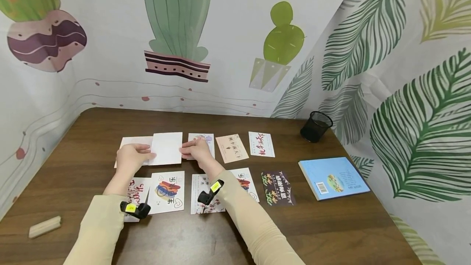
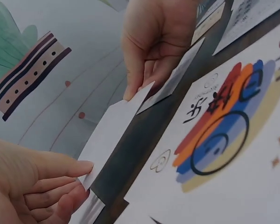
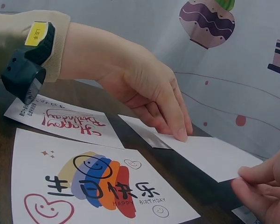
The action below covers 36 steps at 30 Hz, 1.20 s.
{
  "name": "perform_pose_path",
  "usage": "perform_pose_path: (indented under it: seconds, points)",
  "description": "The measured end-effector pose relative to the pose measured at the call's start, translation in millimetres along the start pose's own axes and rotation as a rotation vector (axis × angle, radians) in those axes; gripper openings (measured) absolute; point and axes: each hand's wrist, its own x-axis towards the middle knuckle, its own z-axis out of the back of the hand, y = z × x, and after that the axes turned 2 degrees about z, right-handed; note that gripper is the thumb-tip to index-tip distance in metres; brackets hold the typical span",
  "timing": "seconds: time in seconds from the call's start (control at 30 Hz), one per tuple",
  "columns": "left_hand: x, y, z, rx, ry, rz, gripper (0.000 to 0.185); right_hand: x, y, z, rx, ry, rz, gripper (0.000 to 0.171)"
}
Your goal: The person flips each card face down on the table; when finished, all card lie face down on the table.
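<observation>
A blank white card (image 1: pixel 167 148) is held between both hands above the back row of cards. At its left edge my left hand (image 1: pixel 131 159) pinches it between thumb and fingers, seen closely in the left wrist view. The opposite edge is pinched by my right hand (image 1: pixel 199 151), whose thumb and fingertips show in the right wrist view. Under the left hand lies another pale card (image 1: pixel 126 141), partly covered. A card with a purple print (image 1: pixel 207 138) lies beneath my right hand. Nearer to me is a birthday card with rainbow stripes (image 1: pixel 167 191).
More cards lie in two rows, among them a beige card (image 1: pixel 232 148), a red-lettered card (image 1: pixel 261 144) and a dark purple card (image 1: pixel 278 188). On the right are a blue book (image 1: pixel 334 178) and a black mesh pen holder (image 1: pixel 316 126). A pale block (image 1: pixel 45 227) lies front left.
</observation>
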Motion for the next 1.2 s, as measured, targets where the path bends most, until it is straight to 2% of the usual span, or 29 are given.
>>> perform_pose_path:
  seconds: [0.33, 0.7, 1.2]
  points:
    - [0.1, 4.0, -7.9, 0.064, -0.035, -0.04, 0.038, 0, 0, 1, -0.028, -0.006, -0.024, 0.022]
    - [0.0, 2.0, -13.0, 0.092, -0.085, -0.088, 0.035, -2, 1, 1, -0.098, -0.06, -0.04, 0.018]
    - [-1.7, 0.0, -16.3, 0.085, -0.071, -0.046, 0.037, -6, 4, 2, -0.139, -0.068, -0.034, 0.017]
